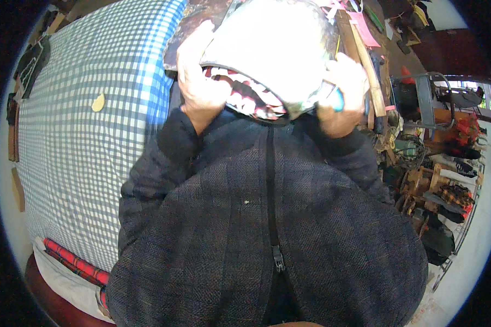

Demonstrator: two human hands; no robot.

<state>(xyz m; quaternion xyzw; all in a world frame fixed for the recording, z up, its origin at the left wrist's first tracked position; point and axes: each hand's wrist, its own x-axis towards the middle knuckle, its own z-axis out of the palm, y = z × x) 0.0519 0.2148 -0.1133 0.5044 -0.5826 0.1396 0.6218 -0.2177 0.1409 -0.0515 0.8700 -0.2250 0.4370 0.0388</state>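
A large pale piece with a dark edge (267,43) is held up in front of my chest, so brightly lit that its surface detail is lost. Under its lower edge shows cloth patterned in red, white and black (245,98). My left hand (199,82) is closed on the left side of the pale piece, its thumb at the lower edge. At the lower right side, my right hand (343,95) is closed on the same piece. Something small and teal (338,101) shows at its fingers; its kind cannot be made out.
A blue-and-white checked cloth (93,141) covers a broad surface on the left, with a small pale yellow scrap (98,102) on it. Wooden strips (368,71) lie beyond my right hand. At far right are a grey metal-framed chair (433,101) and a cluttered rack (447,191).
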